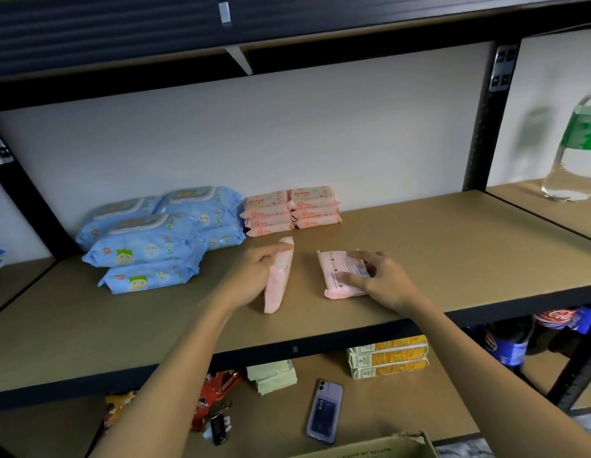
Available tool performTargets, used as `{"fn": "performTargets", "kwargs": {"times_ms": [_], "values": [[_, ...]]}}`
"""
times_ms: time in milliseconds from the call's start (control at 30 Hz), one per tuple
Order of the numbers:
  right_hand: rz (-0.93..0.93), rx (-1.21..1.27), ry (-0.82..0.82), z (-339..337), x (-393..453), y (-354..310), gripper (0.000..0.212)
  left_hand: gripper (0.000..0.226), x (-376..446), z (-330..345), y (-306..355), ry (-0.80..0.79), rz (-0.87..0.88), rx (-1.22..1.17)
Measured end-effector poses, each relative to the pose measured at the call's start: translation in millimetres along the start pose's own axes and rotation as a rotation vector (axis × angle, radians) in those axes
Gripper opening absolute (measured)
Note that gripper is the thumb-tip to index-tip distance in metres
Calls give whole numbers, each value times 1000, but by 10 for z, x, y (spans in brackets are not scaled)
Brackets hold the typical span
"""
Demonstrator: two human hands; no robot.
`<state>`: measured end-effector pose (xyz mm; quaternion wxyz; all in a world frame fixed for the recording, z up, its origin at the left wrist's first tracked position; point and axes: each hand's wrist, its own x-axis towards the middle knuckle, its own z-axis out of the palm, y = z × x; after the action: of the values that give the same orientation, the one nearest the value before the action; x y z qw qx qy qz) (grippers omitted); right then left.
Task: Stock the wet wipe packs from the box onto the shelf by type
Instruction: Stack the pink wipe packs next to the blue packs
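Left hand (254,276) grip holds upright pink pack (279,276); right hand (383,279) grip presses flat pack (340,276).

Two bare forearms come into view from the bottom edge, one from the lower left and one from the lower right, each ending in a bare hand: the left hand (254,276) and the right hand (378,277). No sleeve shows on either arm; both are uncovered from the frame edge to the wrist. Neither wrist carries a watch, band or bracelet, and no ring shows on any finger that can be seen. No glove covers either hand. The fingers are slim with short nails; whether the nails are painted cannot be told. The rest of the person lies outside the picture.
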<state>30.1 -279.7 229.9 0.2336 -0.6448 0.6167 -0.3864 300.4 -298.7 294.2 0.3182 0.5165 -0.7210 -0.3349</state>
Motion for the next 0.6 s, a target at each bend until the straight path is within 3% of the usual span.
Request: {"fn": "performTargets", "kwargs": {"times_ms": [200,367,600], "values": [[7,1,1,-2,-9,-5,63,45,-38,-222,-153,-42,-146,-237],[16,-1,1,8,8,5,60,26,-90,-277,-303,36,-70,-185],[16,-17,0,7,-5,-16,60,40,-149,-77,-584,156,-17,-130]]}}
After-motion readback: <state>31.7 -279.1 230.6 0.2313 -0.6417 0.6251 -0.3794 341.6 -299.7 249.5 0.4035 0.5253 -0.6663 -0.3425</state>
